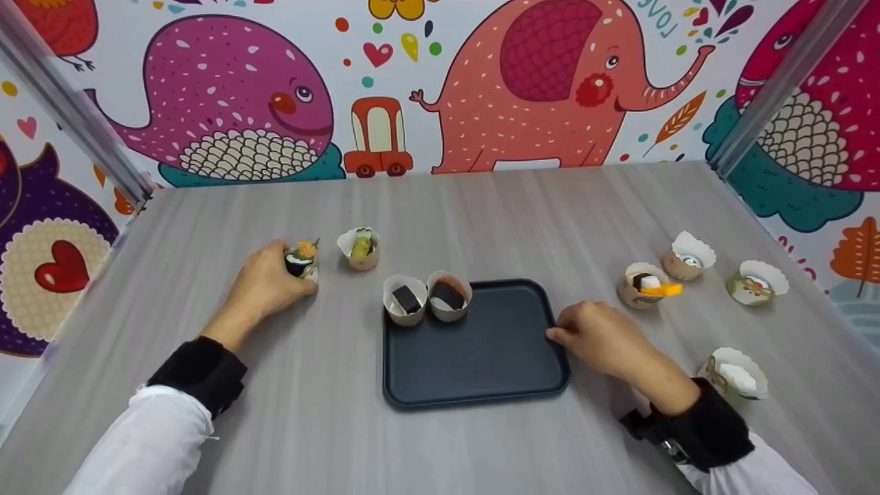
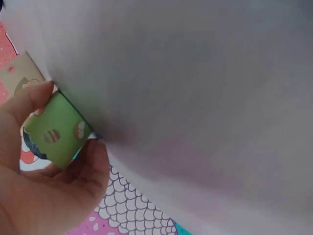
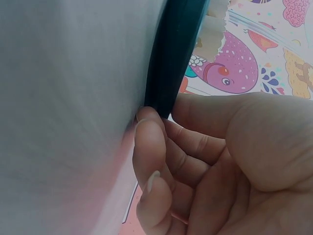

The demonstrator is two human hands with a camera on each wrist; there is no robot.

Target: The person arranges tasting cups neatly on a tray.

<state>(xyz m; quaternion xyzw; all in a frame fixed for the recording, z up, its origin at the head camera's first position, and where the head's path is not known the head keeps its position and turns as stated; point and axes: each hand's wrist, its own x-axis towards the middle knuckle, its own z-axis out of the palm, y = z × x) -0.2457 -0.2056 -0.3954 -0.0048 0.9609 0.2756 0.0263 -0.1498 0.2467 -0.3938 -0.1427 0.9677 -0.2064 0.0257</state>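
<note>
My left hand (image 1: 265,282) grips a green paper cup (image 2: 57,129) between thumb and fingers at the left of the table. A dark-wrapped sushi roll with an orange topping (image 1: 306,249) rises from that cup. Just right of it stands another paper cup (image 1: 362,258) with green and yellow food inside. With thumb and curled fingers, my right hand (image 1: 601,337) pinches the right edge of a dark rectangular tray (image 1: 474,371). In the right wrist view the tray's rim (image 3: 171,63) runs down between thumb and fingertips. Two paper cups (image 1: 405,317) (image 1: 450,315) with black-wrapped sushi sit in the tray's far left corner.
To the right stand several more paper cups: one with orange-and-white sushi (image 1: 639,292), one behind it (image 1: 687,265), a green one (image 1: 753,289), and one with white food (image 1: 739,381) near my right wrist. Cartoon-printed panels (image 1: 412,137) border the table's back and sides.
</note>
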